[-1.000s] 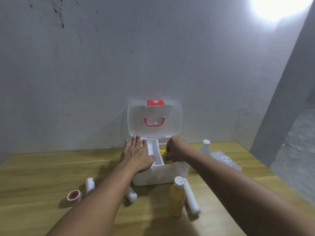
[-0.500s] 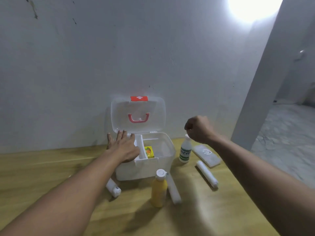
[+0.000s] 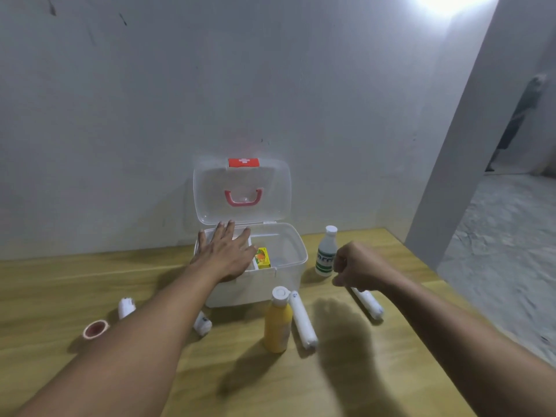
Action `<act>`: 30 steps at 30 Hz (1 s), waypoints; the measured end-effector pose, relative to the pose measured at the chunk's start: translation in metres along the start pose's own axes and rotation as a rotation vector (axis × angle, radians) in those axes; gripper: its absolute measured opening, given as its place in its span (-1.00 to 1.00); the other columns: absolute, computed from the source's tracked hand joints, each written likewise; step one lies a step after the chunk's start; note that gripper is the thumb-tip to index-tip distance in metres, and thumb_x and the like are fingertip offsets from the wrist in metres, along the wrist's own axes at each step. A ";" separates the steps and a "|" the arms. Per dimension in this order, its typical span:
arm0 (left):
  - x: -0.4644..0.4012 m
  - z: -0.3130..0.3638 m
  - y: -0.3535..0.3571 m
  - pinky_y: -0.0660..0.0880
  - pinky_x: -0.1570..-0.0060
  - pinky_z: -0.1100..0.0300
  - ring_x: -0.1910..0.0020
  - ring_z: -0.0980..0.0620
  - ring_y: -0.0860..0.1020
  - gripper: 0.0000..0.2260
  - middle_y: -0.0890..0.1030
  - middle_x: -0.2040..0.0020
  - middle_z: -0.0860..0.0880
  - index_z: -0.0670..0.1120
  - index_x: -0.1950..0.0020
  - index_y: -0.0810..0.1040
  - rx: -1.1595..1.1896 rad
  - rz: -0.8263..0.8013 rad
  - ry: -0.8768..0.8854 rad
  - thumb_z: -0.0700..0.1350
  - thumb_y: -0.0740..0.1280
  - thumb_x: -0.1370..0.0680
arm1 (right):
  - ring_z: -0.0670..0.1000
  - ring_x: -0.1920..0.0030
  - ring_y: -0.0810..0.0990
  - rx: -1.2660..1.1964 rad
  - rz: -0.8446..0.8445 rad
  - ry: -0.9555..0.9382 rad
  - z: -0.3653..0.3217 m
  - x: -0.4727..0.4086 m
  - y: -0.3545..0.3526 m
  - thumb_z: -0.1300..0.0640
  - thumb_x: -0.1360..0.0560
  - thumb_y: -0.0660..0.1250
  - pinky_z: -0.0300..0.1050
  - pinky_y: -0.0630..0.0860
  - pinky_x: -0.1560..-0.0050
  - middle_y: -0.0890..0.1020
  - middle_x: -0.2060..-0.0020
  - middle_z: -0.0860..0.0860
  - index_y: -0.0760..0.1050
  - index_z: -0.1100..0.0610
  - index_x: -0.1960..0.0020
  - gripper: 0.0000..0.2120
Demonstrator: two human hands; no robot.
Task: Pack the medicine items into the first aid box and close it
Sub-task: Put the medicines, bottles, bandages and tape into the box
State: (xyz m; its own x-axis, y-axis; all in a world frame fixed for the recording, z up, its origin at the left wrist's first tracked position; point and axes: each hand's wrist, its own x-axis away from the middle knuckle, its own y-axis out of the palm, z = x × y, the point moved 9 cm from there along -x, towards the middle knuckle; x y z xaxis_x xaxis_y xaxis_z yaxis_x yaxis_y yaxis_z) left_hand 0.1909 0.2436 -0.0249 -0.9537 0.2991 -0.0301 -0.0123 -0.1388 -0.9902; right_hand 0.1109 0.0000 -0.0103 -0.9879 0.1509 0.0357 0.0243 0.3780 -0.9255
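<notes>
The white first aid box [image 3: 288, 275] stands open on the wooden table, its clear lid [image 3: 242, 191] upright against the wall. A small yellow packet [image 3: 262, 258] lies inside it. My left hand [image 3: 224, 254] rests flat, fingers spread, on the box's left rim. My right hand [image 3: 359, 267] hovers in a loose fist, holding nothing, just right of the box, beside a white bottle with green label [image 3: 326, 255] and above a white roll [image 3: 368, 302]. A yellow bottle [image 3: 278, 320] and a second white roll [image 3: 302, 319] stand in front of the box.
A pink tape ring [image 3: 95, 328] and two short white rolls [image 3: 126, 307] [image 3: 202, 324] lie at front left. The table [image 3: 60, 284] ends at the right, beside a grey pillar [image 3: 469, 139], with floor beyond.
My right hand left the box, where the yellow packet now lies, swung right and has dropped lower toward the white roll. The left hand stays on the box.
</notes>
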 end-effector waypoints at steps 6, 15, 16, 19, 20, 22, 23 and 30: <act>-0.003 -0.001 0.001 -0.22 -0.45 -0.22 -0.54 -0.05 -0.19 -0.46 -0.17 -0.58 -0.06 0.13 -0.54 -0.08 -0.005 0.016 0.005 0.23 -0.10 -0.58 | 0.07 0.30 0.51 0.280 0.156 0.171 0.039 -0.003 -0.008 0.12 -0.30 0.42 -0.16 0.40 0.39 0.52 0.32 0.00 0.50 0.12 0.19 -0.85; -0.005 -0.002 0.002 -0.26 -0.44 -0.20 -0.54 -0.04 -0.19 -0.47 -0.16 -0.58 -0.05 0.13 -0.54 -0.07 0.035 0.034 0.012 0.21 -0.10 -0.58 | 0.13 0.20 0.52 0.173 0.121 0.241 0.081 -0.030 -0.003 0.12 -0.36 0.31 -0.12 0.32 0.39 0.56 0.19 0.10 0.46 0.15 0.11 -0.85; -0.005 -0.003 0.002 -0.26 -0.44 -0.20 -0.54 -0.03 -0.19 -0.48 -0.16 -0.58 -0.05 0.13 -0.54 -0.07 0.037 0.037 0.011 0.21 -0.11 -0.59 | 0.13 0.19 0.51 0.151 0.128 0.243 0.083 -0.031 -0.002 0.12 -0.35 0.33 -0.11 0.34 0.36 0.57 0.17 0.10 0.47 0.16 0.09 -0.83; -0.005 -0.004 0.002 -0.26 -0.45 -0.20 -0.54 -0.03 -0.19 -0.50 -0.15 -0.58 -0.04 0.13 -0.54 -0.06 0.050 0.046 0.010 0.18 -0.13 -0.60 | 0.14 0.16 0.53 0.138 0.179 0.255 0.084 -0.031 -0.010 0.13 -0.32 0.39 -0.07 0.46 0.26 0.60 0.13 0.12 0.50 0.17 0.04 -0.76; -0.005 -0.004 0.002 -0.26 -0.45 -0.20 -0.54 -0.03 -0.19 -0.50 -0.15 -0.58 -0.04 0.13 -0.54 -0.06 0.052 0.049 0.011 0.17 -0.14 -0.60 | 0.16 0.14 0.54 0.137 0.215 0.249 0.082 -0.032 -0.017 0.11 -0.33 0.40 -0.05 0.49 0.21 0.61 0.12 0.13 0.52 0.17 0.02 -0.75; -0.004 -0.003 0.002 -0.25 -0.45 -0.21 -0.54 -0.04 -0.19 -0.51 -0.14 -0.58 -0.04 0.12 -0.54 -0.06 0.047 0.050 0.012 0.16 -0.14 -0.60 | 0.20 0.06 0.56 0.074 0.314 0.212 0.070 -0.032 -0.041 0.09 -0.34 0.43 -0.02 0.52 0.12 0.62 0.05 0.17 0.55 0.17 -0.05 -0.68; -0.004 -0.002 0.001 -0.25 -0.45 -0.21 -0.54 -0.04 -0.19 -0.51 -0.14 -0.58 -0.05 0.12 -0.54 -0.05 0.044 0.047 0.010 0.15 -0.14 -0.60 | 0.21 0.03 0.56 0.023 0.361 0.180 0.060 -0.032 -0.055 0.08 -0.33 0.46 -0.02 0.52 0.10 0.62 0.01 0.18 0.55 0.16 -0.10 -0.63; 0.001 0.001 -0.002 -0.25 -0.45 -0.20 -0.54 -0.04 -0.18 -0.51 -0.13 -0.58 -0.05 0.07 -0.55 -0.05 0.045 0.038 0.002 0.12 -0.14 -0.61 | 0.13 -0.14 0.57 0.079 0.185 -0.230 -0.067 -0.031 -0.102 0.17 -0.28 0.54 -0.03 0.49 -0.20 0.61 -0.17 0.12 0.49 0.20 -0.25 -0.43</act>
State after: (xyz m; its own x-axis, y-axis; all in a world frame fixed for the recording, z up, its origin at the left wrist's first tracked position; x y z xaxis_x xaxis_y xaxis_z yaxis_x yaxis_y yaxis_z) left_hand 0.1897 0.2435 -0.0228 -0.9531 0.2948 -0.0680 0.0105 -0.1923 -0.9813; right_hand 0.1495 0.0176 0.1085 -0.9767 -0.0038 -0.2145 0.2041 0.2903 -0.9349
